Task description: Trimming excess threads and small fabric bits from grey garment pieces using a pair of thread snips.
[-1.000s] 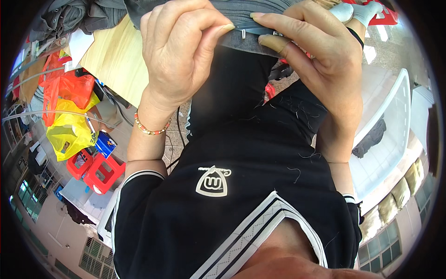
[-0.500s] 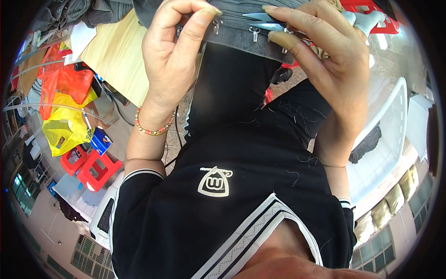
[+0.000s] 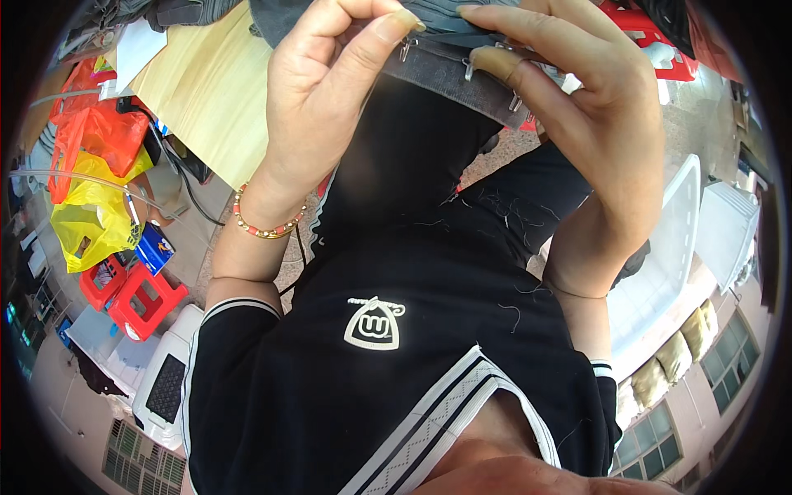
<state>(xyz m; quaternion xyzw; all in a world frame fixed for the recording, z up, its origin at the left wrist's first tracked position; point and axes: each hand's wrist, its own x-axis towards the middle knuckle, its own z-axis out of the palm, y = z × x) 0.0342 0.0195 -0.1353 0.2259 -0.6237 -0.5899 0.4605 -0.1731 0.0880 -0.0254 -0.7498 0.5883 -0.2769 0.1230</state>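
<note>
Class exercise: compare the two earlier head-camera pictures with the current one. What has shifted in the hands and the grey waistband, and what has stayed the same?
The left hand now pinches the grey waistband between thumb and forefinger instead of lying over it. The right hand has spread its fingers along the band's edge, exposing the small metal hooks. Both hands kept their hold; the beaded bracelet and wooden table are unchanged.

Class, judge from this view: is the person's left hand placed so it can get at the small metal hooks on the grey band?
Probably yes. The left hand already pinches the grey band beside a metal hook, nothing lying between; the right hand holds further along.
</note>
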